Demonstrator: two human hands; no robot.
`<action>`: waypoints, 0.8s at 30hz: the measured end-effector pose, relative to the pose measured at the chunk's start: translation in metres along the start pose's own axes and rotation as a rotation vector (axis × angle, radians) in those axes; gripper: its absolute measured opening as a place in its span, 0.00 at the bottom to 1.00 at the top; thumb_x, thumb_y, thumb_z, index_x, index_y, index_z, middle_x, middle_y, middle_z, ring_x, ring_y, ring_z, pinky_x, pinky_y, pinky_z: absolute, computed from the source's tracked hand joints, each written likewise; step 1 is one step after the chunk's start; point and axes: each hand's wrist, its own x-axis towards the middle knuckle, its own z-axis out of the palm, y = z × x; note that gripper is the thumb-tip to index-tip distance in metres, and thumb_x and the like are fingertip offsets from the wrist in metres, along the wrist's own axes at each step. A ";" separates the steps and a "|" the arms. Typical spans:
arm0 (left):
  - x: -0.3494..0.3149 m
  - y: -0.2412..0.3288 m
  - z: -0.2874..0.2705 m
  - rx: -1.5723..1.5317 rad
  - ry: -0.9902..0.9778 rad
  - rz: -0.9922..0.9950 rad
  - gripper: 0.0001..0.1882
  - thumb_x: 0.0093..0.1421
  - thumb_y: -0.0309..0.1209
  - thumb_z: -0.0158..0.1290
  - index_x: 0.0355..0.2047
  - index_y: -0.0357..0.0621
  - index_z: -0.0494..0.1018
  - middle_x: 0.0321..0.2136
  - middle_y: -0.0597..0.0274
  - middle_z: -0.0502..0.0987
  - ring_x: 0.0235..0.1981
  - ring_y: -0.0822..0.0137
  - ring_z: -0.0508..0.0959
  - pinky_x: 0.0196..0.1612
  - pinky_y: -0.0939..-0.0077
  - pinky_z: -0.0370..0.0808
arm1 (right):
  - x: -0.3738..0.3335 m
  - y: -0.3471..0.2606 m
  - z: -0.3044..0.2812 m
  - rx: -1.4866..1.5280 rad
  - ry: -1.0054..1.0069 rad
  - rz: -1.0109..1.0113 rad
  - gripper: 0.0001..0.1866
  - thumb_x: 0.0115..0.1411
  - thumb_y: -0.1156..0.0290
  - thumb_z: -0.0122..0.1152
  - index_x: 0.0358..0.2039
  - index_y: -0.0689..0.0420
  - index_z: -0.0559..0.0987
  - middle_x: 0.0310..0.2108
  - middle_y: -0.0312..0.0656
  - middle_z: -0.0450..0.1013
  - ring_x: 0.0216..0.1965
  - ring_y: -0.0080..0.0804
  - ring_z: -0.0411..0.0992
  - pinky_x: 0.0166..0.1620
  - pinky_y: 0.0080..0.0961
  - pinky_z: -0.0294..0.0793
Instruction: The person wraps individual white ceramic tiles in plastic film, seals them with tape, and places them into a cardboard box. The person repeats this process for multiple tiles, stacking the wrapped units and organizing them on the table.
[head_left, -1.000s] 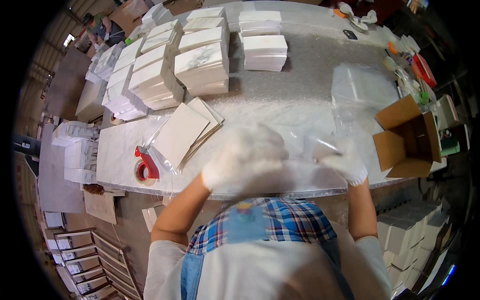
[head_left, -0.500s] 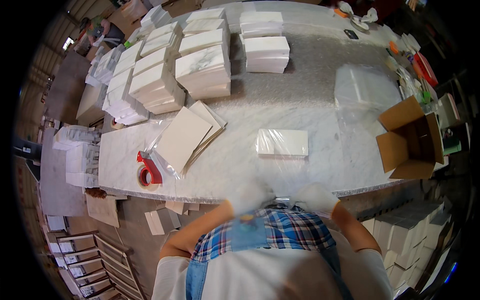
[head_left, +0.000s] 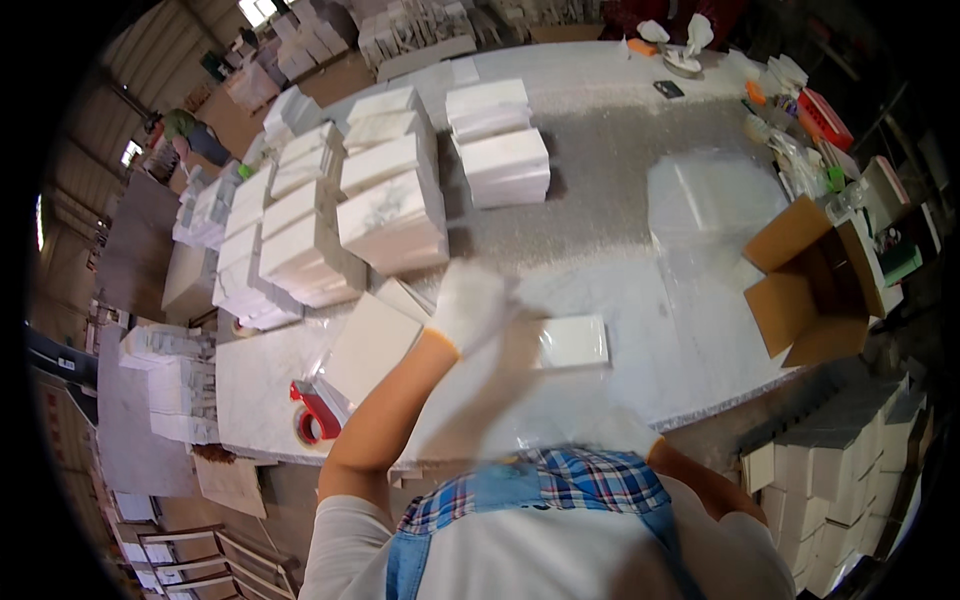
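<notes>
My left hand (head_left: 470, 308), in a white glove with an orange cuff, reaches over the table beside the stacked tiles. Motion smears its fingers, so I cannot see whether they hold anything. Just right of it lies a white tile (head_left: 575, 342) in shiny clear plastic wrap. My right hand (head_left: 615, 432), gloved too, is a pale blur low at the table's near edge, close to my plaid apron. Flat cream sheets (head_left: 372, 345) lie partly behind my left forearm. Next to them is a red tape dispenser (head_left: 318, 412).
Stacks of white marble tiles (head_left: 392, 218) fill the back left, with a smaller stack (head_left: 505, 168) right of them. Clear plastic sheets (head_left: 710, 195) lie on the right. An open cardboard box (head_left: 822, 290) stands at the right edge. Another person (head_left: 190, 138) is far left.
My left hand has moved from the near table edge forward and left, toward the stacks. My right hand stays low. The whole view has tilted, showing more of the background.
</notes>
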 end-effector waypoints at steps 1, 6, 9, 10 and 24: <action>0.029 -0.016 -0.001 0.035 0.175 0.002 0.14 0.57 0.44 0.62 0.34 0.49 0.80 0.30 0.52 0.80 0.37 0.51 0.81 0.40 0.54 0.76 | -0.004 0.003 0.000 0.036 0.001 0.019 0.21 0.65 0.50 0.54 0.49 0.49 0.83 0.46 0.49 0.81 0.49 0.52 0.78 0.53 0.41 0.77; 0.148 -0.084 0.006 0.176 0.243 -0.142 0.22 0.53 0.45 0.65 0.45 0.50 0.77 0.42 0.54 0.80 0.46 0.50 0.79 0.45 0.52 0.75 | -0.012 0.008 -0.003 0.046 -0.127 0.075 0.21 0.65 0.50 0.55 0.49 0.49 0.83 0.47 0.49 0.81 0.49 0.52 0.78 0.53 0.41 0.77; 0.187 -0.124 0.019 0.151 0.071 -0.216 0.37 0.49 0.49 0.68 0.57 0.50 0.71 0.55 0.50 0.77 0.57 0.48 0.76 0.54 0.48 0.73 | -0.012 0.012 -0.002 0.068 -0.160 0.092 0.21 0.65 0.50 0.55 0.49 0.49 0.83 0.47 0.49 0.81 0.49 0.52 0.78 0.53 0.41 0.76; 0.198 -0.127 0.020 0.135 0.047 -0.210 0.38 0.48 0.49 0.67 0.58 0.50 0.70 0.55 0.50 0.77 0.58 0.47 0.76 0.55 0.48 0.72 | -0.013 0.013 -0.003 0.075 -0.154 0.100 0.21 0.65 0.50 0.55 0.49 0.49 0.83 0.47 0.49 0.81 0.49 0.52 0.78 0.53 0.41 0.76; 0.210 -0.122 0.021 0.105 0.100 -0.216 0.38 0.45 0.50 0.66 0.53 0.43 0.71 0.53 0.44 0.78 0.57 0.46 0.77 0.58 0.56 0.73 | -0.007 0.010 0.003 0.109 -0.122 0.139 0.21 0.65 0.50 0.57 0.50 0.49 0.83 0.48 0.49 0.80 0.50 0.52 0.77 0.54 0.40 0.76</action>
